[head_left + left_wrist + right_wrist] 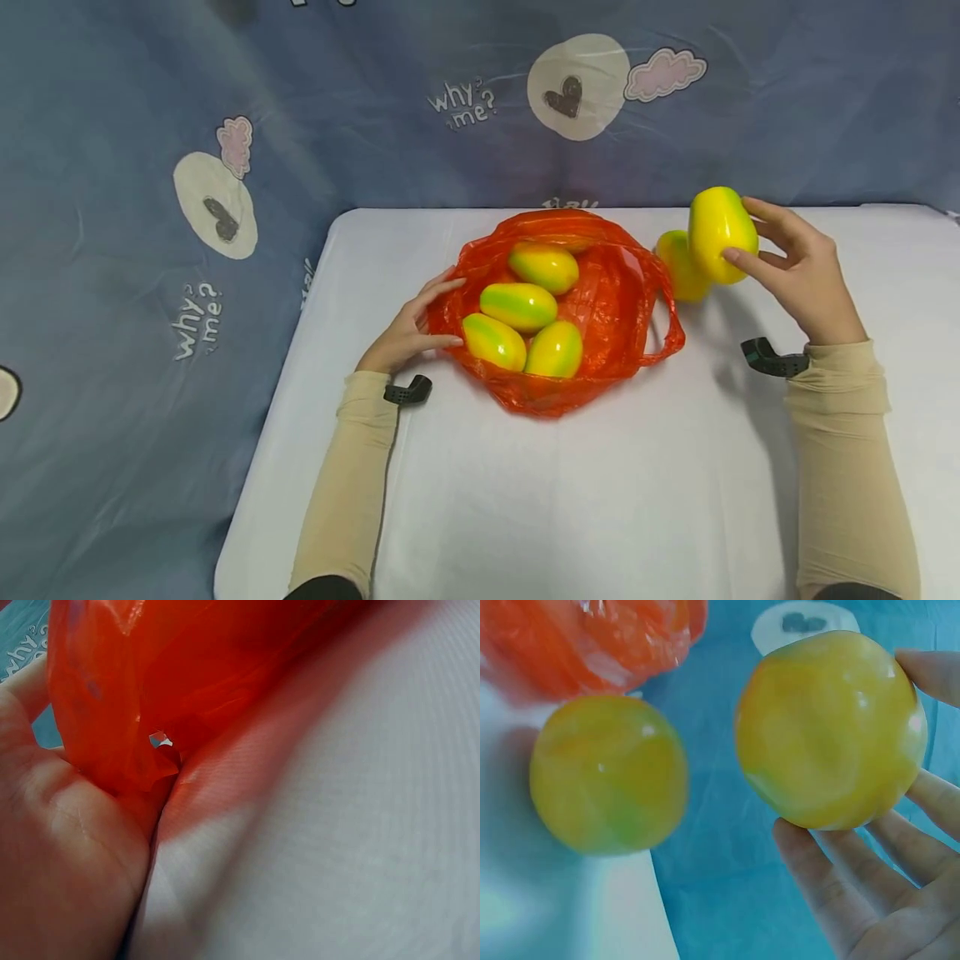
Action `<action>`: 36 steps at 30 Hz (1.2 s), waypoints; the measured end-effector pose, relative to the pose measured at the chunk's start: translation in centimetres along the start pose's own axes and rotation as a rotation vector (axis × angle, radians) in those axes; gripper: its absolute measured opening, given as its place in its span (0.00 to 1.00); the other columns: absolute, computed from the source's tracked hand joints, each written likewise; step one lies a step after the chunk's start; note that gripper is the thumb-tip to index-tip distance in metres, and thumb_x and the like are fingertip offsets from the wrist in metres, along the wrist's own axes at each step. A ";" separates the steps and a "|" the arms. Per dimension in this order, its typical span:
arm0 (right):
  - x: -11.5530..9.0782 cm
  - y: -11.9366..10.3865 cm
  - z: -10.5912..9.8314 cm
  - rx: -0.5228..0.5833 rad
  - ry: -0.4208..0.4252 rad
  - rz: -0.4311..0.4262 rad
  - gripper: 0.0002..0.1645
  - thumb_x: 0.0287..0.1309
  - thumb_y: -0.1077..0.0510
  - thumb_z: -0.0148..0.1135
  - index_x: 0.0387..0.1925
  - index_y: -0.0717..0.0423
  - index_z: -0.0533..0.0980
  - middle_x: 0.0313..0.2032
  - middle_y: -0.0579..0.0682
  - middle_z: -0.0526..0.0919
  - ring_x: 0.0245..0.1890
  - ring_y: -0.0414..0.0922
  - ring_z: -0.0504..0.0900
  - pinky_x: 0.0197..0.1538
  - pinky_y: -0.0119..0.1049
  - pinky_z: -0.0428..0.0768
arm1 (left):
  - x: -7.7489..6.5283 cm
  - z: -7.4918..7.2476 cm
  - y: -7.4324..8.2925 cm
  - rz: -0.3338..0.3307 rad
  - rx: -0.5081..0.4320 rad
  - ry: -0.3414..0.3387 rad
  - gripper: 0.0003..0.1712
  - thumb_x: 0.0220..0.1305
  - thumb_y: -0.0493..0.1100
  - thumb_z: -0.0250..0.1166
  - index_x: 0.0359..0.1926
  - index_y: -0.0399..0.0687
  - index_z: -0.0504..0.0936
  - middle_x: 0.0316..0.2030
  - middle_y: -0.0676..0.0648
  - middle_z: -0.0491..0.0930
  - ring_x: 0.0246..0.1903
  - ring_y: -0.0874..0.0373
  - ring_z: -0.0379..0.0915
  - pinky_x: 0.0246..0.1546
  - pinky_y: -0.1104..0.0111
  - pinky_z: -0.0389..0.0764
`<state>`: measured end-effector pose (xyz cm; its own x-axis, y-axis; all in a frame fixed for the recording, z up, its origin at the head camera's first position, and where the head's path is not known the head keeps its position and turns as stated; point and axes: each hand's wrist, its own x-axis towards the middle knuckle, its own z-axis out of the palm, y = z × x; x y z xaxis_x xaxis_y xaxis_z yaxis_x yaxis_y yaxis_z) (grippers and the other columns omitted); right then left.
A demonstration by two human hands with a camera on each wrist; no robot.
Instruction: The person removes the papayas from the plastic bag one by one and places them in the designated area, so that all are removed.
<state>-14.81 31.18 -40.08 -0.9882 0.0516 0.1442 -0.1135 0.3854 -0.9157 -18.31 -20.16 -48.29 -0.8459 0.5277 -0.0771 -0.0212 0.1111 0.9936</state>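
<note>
My right hand (806, 262) holds up a glossy yellow-green mango (722, 235), thumb on its near side and fingers behind it. Overlapped by it in the head view, a second mango (678, 279) stands on the table beside the bag; the right wrist view shows this mango (607, 776) apart from the held mango (832, 731). A red plastic bag (607, 308) lies with its mouth spread wide and several mangoes (517, 306) inside. My left hand (408, 329) rests against the bag's left side, fingers and thumb extended along the rim; in the left wrist view the red plastic (187, 667) hides part of its fingers.
The table (555, 508) has a white cover, its left edge slanting beside my left arm. A blue printed cloth (360, 100) hangs behind the table and along its left. The bag's handle loop (663, 354) sticks out to the right, near the standing mango.
</note>
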 end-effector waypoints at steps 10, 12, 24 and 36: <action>0.3 1.9 -1.9 -0.029 0.020 0.080 0.39 0.63 0.63 0.70 0.74 0.47 0.70 0.71 0.43 0.74 0.62 0.33 0.75 0.49 0.11 0.77 | -0.1 -0.1 -0.1 -0.008 0.006 0.003 0.48 0.57 0.30 0.75 0.76 0.57 0.68 0.81 0.65 0.50 0.80 0.58 0.49 0.69 0.73 0.73; 0.3 2.2 -2.2 -0.033 0.020 0.096 0.39 0.63 0.63 0.70 0.74 0.47 0.69 0.71 0.43 0.73 0.62 0.33 0.75 0.48 0.11 0.77 | -0.1 -0.1 0.0 -0.007 -0.001 0.002 0.48 0.57 0.29 0.74 0.76 0.56 0.68 0.81 0.65 0.50 0.80 0.58 0.50 0.69 0.73 0.73; 0.6 3.9 -3.0 -0.214 -0.130 0.258 0.41 0.68 0.42 0.65 0.78 0.32 0.61 0.79 0.40 0.61 0.79 0.55 0.60 0.79 0.62 0.61 | 0.0 0.0 -0.2 0.010 -0.034 -0.003 0.48 0.56 0.26 0.72 0.76 0.53 0.67 0.81 0.64 0.50 0.80 0.57 0.50 0.68 0.74 0.73; 0.7 5.1 -3.2 -0.237 -0.211 0.293 0.44 0.69 0.40 0.63 0.81 0.39 0.57 0.81 0.45 0.58 0.78 0.63 0.58 0.77 0.69 0.56 | 0.1 0.1 -0.2 0.010 -0.025 0.009 0.48 0.56 0.26 0.72 0.76 0.52 0.67 0.81 0.64 0.50 0.80 0.58 0.49 0.68 0.74 0.73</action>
<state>-15.80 36.14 -43.49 -0.9774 0.0106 -0.2111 0.1773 0.5849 -0.7915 -18.33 -20.10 -48.49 -0.8508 0.5213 -0.0663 -0.0260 0.0843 0.9961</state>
